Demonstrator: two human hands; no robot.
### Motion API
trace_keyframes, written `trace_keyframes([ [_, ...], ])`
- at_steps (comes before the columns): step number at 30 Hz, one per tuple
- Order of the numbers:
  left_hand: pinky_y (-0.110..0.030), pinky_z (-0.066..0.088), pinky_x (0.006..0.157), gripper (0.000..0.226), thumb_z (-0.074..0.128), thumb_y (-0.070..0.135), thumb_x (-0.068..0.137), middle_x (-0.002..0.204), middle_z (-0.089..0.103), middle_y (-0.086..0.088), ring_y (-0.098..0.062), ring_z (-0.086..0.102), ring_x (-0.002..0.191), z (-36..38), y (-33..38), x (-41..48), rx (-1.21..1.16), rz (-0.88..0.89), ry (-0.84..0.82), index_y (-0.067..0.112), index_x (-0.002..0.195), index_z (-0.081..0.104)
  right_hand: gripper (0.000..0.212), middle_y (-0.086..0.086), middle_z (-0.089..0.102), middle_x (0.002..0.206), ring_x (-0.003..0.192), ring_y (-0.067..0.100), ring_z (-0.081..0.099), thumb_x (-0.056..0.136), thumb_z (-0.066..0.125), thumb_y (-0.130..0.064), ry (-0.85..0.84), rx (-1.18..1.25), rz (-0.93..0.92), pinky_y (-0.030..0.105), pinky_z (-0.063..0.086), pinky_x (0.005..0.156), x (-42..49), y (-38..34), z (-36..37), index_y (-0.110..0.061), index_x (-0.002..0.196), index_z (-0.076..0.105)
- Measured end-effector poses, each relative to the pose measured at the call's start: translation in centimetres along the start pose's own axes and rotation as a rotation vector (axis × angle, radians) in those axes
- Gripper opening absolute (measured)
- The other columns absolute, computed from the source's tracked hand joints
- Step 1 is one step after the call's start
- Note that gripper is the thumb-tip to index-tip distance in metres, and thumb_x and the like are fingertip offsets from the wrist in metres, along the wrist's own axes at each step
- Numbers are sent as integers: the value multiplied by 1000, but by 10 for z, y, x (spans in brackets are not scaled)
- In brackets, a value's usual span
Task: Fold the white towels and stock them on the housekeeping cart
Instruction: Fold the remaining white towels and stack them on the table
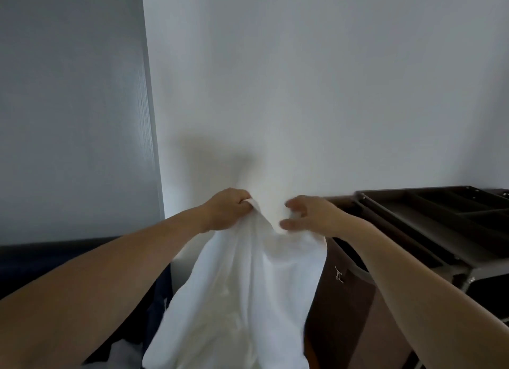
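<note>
Cart [429,222] crowds the right side, white wall [303,93] right behind. White towel [242,299] hangs in the gap left of the cart, left hand [225,210] gripping its top edge. Right hand [311,214] is half-spread at that edge, can't tell if it's pinching. More room on the left.

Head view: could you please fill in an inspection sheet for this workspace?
Surface: housekeeping cart at right, with a dark divided top tray.
Job's things: white towel hanging unfolded, held up.
Clutter: more white cloth at lower left.
Hands: left hand grips the towel's top edge; right hand at the edge, grip unclear.
Cables: nothing seen.
Surroundings: white wall, grey panel at left.
</note>
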State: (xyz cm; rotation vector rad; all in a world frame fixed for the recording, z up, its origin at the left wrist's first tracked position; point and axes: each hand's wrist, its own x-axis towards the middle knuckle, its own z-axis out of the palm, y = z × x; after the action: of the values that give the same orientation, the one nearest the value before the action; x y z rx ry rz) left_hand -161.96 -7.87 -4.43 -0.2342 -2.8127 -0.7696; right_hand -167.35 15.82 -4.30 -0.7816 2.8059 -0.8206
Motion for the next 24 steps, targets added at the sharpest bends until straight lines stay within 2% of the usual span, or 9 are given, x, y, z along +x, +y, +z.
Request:
trace_keyframes([
  [2, -29, 43, 75, 21, 48, 17, 96, 96, 66, -1, -20, 58, 89, -1, 18, 3, 134, 111, -7, 11, 100, 67, 71, -13, 62, 119, 112, 8, 58, 77, 81, -50, -11, 103, -56, 25, 44, 99, 2, -17, 17, -29, 138, 52],
  [5, -27, 41, 67, 15, 55, 21, 91, 88, 63, 6, -18, 59, 84, 0, 15, 3, 154, 146, 66, 17, 99, 67, 21, -2, 69, 91, 89, 18, 63, 91, 70, -36, 66, -14, -136, 25, 45, 72, 10, -28, 26, -24, 107, 67],
  [9, -21, 35, 53, 19, 63, 31, 92, 73, 56, 8, -12, 53, 65, 6, -25, -4, 97, -5, 23, 21, 78, 55, 17, 8, 73, 98, 93, 23, 63, 94, 61, -19, 451, 133, -132, 34, 48, 82, 14, -24, -3, -15, 103, 75],
  [14, -30, 44, 70, 27, 61, 30, 97, 93, 65, -10, -28, 62, 87, 5, -97, -33, 120, -271, -66, 3, 97, 65, 19, 2, 63, 70, 71, 27, 57, 90, 59, -24, 831, 374, 56, 33, 43, 63, 9, 3, -46, -17, 74, 67],
  [17, -29, 36, 62, 27, 63, 30, 95, 79, 60, -6, -25, 58, 78, -14, -98, -29, 147, -263, 16, 7, 82, 64, 20, 7, 61, 76, 74, 24, 54, 90, 61, -19, 448, 204, 163, 31, 40, 60, 12, 8, -34, -5, 78, 67],
  [19, -22, 37, 58, 23, 67, 30, 92, 71, 59, 1, -18, 55, 70, -21, -75, -14, 155, -161, 34, 11, 78, 67, 14, 4, 66, 100, 91, 17, 58, 91, 69, -24, 88, 8, 133, 26, 46, 74, 12, -2, -8, -14, 101, 70],
  [20, -21, 39, 60, 17, 69, 29, 89, 72, 60, 5, -15, 56, 71, -22, -59, -6, 144, -99, 29, 16, 78, 68, 34, 2, 65, 114, 103, 14, 58, 88, 75, -29, -26, -29, 69, 25, 47, 86, 13, -10, 7, -15, 117, 67],
  [22, -24, 42, 64, 6, 70, 28, 84, 75, 62, 14, -12, 60, 77, -20, -29, 7, 111, -1, 24, 27, 78, 69, 69, -3, 59, 129, 119, 13, 55, 80, 81, -41, -120, 53, -25, 30, 43, 105, 14, -29, 35, -17, 139, 53],
  [24, -24, 41, 62, 8, 69, 27, 80, 75, 62, 16, -7, 59, 74, -16, -9, 15, 137, 74, 7, 33, 76, 66, 54, -7, 63, 112, 106, 14, 59, 82, 79, -44, -119, 42, -89, 29, 47, 94, 19, -40, 52, -20, 127, 58],
])
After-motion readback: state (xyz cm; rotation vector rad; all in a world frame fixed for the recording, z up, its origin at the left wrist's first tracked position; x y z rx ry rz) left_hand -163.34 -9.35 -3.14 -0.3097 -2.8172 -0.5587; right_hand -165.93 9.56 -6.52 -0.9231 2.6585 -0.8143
